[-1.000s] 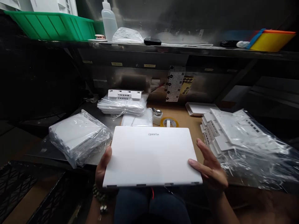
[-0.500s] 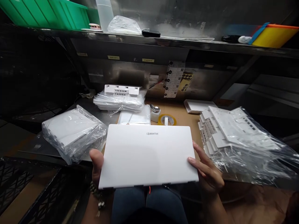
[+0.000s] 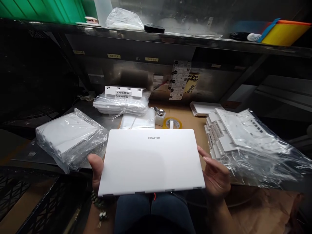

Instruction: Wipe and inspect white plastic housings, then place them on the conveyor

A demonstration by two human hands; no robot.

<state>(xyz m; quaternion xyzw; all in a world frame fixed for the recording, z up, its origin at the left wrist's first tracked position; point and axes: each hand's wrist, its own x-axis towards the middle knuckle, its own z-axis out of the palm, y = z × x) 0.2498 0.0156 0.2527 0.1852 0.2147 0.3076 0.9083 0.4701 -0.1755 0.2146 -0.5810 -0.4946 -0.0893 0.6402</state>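
A flat white plastic cover panel (image 3: 151, 161) with HUAWEI lettering near its far edge lies level above my lap, between both hands. My left hand (image 3: 96, 169) grips its left edge, thumb on the rim and fingers hidden beneath. My right hand (image 3: 215, 177) supports the right edge from below and the side, fingers partly spread along the rim. Small notches run along the panel's near edge.
A bagged stack of white panels (image 3: 69, 138) lies at left, another bagged heap of white panels (image 3: 243, 143) at right. Behind the panel are a bagged pile with a white housing on top (image 3: 123, 97), a small bottle (image 3: 160, 116) and a yellow tape roll (image 3: 172, 123). A black crate (image 3: 26, 201) stands at lower left.
The panel has come slightly down and left toward me. My left thumb slid lower along the left edge; my right hand stayed at the right edge.
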